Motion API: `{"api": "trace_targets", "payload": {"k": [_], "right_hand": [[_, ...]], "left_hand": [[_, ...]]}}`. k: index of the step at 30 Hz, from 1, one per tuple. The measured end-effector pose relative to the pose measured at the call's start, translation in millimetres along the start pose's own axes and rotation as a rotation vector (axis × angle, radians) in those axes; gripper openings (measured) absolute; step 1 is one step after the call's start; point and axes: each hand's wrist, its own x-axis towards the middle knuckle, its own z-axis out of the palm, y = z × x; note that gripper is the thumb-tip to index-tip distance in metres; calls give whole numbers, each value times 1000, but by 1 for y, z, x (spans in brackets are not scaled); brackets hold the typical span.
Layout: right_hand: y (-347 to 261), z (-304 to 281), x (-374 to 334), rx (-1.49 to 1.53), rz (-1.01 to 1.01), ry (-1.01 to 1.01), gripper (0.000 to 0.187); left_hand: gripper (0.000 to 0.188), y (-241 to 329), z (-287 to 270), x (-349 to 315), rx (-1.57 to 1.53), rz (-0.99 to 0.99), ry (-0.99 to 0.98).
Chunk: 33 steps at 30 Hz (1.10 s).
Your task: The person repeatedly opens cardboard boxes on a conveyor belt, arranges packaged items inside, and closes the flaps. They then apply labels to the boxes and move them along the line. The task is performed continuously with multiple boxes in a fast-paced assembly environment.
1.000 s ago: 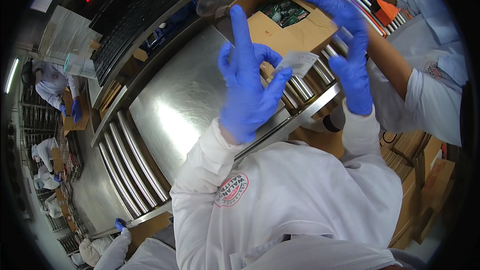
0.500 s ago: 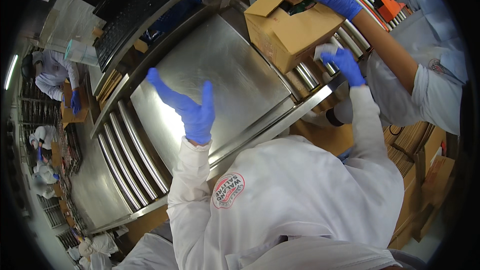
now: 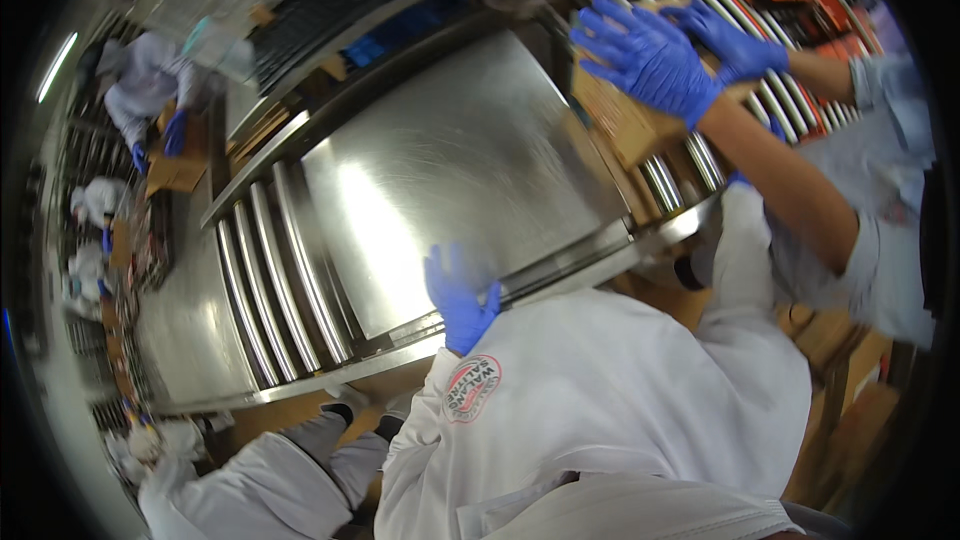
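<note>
left hand (image 3: 460, 302) spread wide near plate (image 3: 450, 155) | right hand (image 3: 738, 179) kinda behind coworker's arm (image 3: 780, 185), can't tell grip | coworker's gloves (image 3: 655, 62) on box (image 3: 618, 120)

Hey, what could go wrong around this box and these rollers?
The cardboard box sits on rollers, so it might roll if pushed. The co-worker's forearm crosses in front of your mostly hidden right hand, so they could bump. Your left hand is near the edge of the steel plate, so it might knock the metal.

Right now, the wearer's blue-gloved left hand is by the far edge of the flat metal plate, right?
Not the far edge: the head view shows the wearer's blue-gloved left hand by the near edge of the flat metal plate.
</note>
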Motion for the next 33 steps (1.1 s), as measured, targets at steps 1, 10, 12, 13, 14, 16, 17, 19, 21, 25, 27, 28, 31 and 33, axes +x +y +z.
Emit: {"api": "trace_targets", "payload": {"k": [1, 10, 12, 13, 14, 16, 17, 19, 21, 25, 27, 28, 31, 33], "right_hand": [[-15, 21, -27, 260, -1, -20, 52], [-159, 122, -233, 427, 439, -945, 55], [-194, 113, -265, 404, 516, -1444, 51], [-193, 119, -273, 309, 147, -1547, 49], [-195, 124, -277, 354, 147, -1534, 48], [-207, 142, -285, 446, 145, -1526, 47], [-220, 150, -286, 471, 207, -1533, 46], [-228, 164, -290, 414, 136, -1573, 49], [-226, 179, -296, 398, 62, -1570, 50], [-235, 203, -329, 393, 3, -1648, 51], [-232, 205, -349, 301, 6, -1691, 51], [-235, 206, -357, 284, 36, -1732, 49], [-240, 208, -371, 278, 105, -1793, 41], [-229, 220, -363, 344, 127, -1744, 33]], "left_hand": [[82, 2, 0, 0, 31, 64, -32], [56, 9, -1, 2, 16, -22, -71], [45, 8, -2, 2, 32, 45, -122], [30, 11, -4, 3, 31, 72, -57], [29, 11, -3, 1, 1, 80, -101], [26, 7, 0, -5, -55, 84, -173], [24, 6, -1, -6, -103, 70, -183], [23, 6, -1, -7, -195, 37, -190], [24, 7, -6, -2, -314, 17, -218], [33, 12, -12, 0, -491, -82, -228], [34, 3, 3, -4, -455, -103, -217], [33, -2, 10, -8, -463, -100, -185], [29, -18, 29, -16, -516, -68, -153], [28, -8, 10, -11, -555, -90, -164]]}}
